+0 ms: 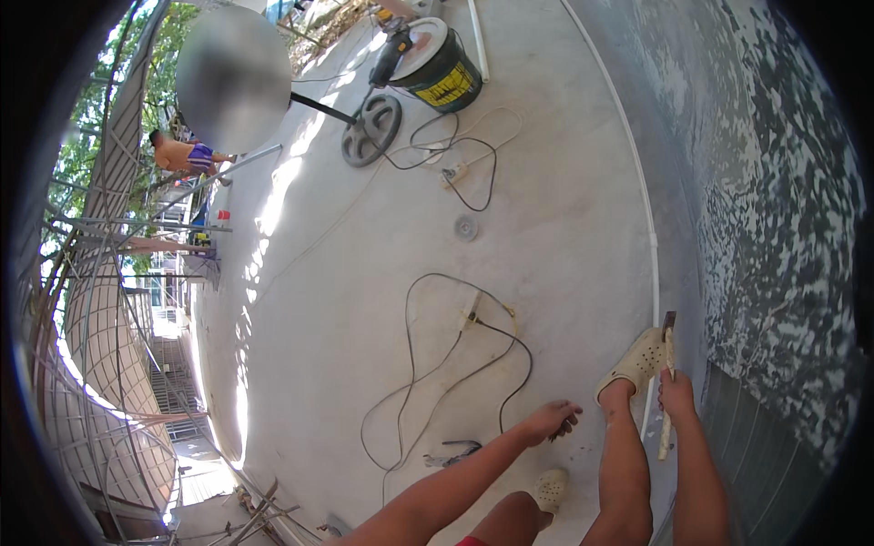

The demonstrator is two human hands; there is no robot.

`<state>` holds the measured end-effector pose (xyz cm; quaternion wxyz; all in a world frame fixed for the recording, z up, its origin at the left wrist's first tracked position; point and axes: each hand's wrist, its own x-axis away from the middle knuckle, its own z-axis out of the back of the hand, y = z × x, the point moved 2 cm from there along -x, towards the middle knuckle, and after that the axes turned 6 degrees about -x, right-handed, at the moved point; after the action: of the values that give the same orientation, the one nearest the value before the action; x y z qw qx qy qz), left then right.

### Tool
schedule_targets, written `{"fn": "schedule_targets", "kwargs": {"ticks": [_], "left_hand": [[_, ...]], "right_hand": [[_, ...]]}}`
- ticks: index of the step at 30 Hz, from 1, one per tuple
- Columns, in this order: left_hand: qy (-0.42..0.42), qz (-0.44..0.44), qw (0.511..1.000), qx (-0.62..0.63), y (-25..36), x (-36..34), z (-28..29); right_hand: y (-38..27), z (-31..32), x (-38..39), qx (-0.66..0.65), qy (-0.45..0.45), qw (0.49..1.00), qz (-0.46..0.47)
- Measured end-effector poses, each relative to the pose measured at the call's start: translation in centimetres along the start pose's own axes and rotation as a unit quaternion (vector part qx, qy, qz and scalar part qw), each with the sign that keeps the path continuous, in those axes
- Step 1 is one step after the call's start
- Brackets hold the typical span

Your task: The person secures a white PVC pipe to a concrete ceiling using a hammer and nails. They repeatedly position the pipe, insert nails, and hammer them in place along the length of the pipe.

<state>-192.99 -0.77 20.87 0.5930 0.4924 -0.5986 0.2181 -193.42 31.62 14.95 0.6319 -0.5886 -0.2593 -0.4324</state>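
My right hand [675, 393] grips a hammer [669, 341] by its pale handle, its dark metal head upward beside the white pipe [653, 244] along the wall's foot. My left hand [557, 421] is above the concrete floor with fingers curled; what they hold, if anything, is unclear. My right foot, in a cream clog [635, 364], stands against the pipe; the other clog [552, 491] is lower left. Looped cords with a connector [472, 317] lie left of my hands, and a dark tool [455, 453] lies near my left forearm.
A bucket [446, 77] with a power tool [387, 55], a grey wheel-shaped piece [371, 129] and more cords lie further ahead. A shirtless person [182, 156] is among scaffolding [137, 237] on the left. A mottled wall [765, 182] runs along my right.
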Motion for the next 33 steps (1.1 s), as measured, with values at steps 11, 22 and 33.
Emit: {"fn": "schedule_targets", "kwargs": {"ticks": [11,22,33], "left_hand": [[-0.082,-0.109,0.990,-0.017,33.9,-8.6,0.1],[-0.068,-0.147,0.960,-0.228,55.5,-23.2,5.7],[-0.156,-0.113,0.924,-0.331,71.2,-39.2,13.4]], "right_hand": [[-13.0,6.3,-8.3,0.022,0.025,0.997,-0.063],[-17.4,5.9,-21.9,0.099,0.071,0.991,-0.057],[-20.6,-2.9,-42.3,0.133,0.171,0.976,0.022]]}}
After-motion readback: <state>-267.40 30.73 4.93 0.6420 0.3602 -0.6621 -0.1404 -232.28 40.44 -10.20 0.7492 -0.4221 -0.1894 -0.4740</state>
